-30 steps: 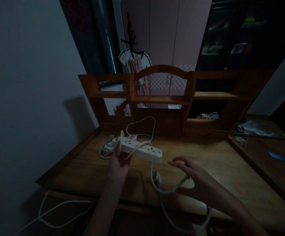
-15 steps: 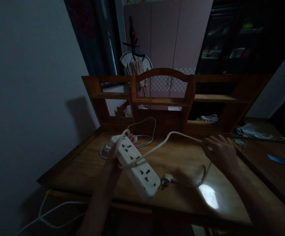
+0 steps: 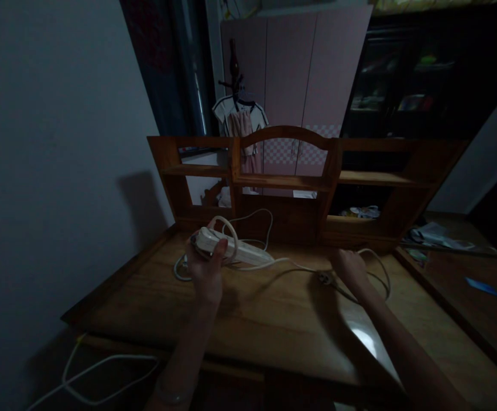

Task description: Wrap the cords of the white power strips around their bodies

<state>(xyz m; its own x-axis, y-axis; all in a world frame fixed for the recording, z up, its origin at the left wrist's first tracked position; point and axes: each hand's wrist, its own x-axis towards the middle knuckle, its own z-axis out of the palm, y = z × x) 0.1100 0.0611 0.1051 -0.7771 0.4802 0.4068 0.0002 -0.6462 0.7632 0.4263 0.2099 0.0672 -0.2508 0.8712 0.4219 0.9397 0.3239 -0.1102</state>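
Observation:
My left hand (image 3: 205,268) is closed round one end of a white power strip (image 3: 248,253), held above the desk with its socket face turned mostly out of sight. A loop of its white cord (image 3: 289,261) curves over the gripped end, then runs right to my right hand (image 3: 347,265), whose fingers are wrapped round the cord. Past that hand the cord bends back in a loop. Its plug (image 3: 324,278) is just left of and below my right hand. Behind the strip, a thinner cable (image 3: 270,225) arcs up against the shelf.
The wooden desk (image 3: 248,319) has a low shelf unit (image 3: 282,181) along its back. A white wall (image 3: 60,171) borders the left side. Another white cable (image 3: 106,358) hangs below the front left edge. A blue card (image 3: 481,286) lies on the surface at right.
My left hand has rolled the power strip so its sockets no longer face me. My right hand has moved left and slightly down with the cord, and the plug has shifted right and up.

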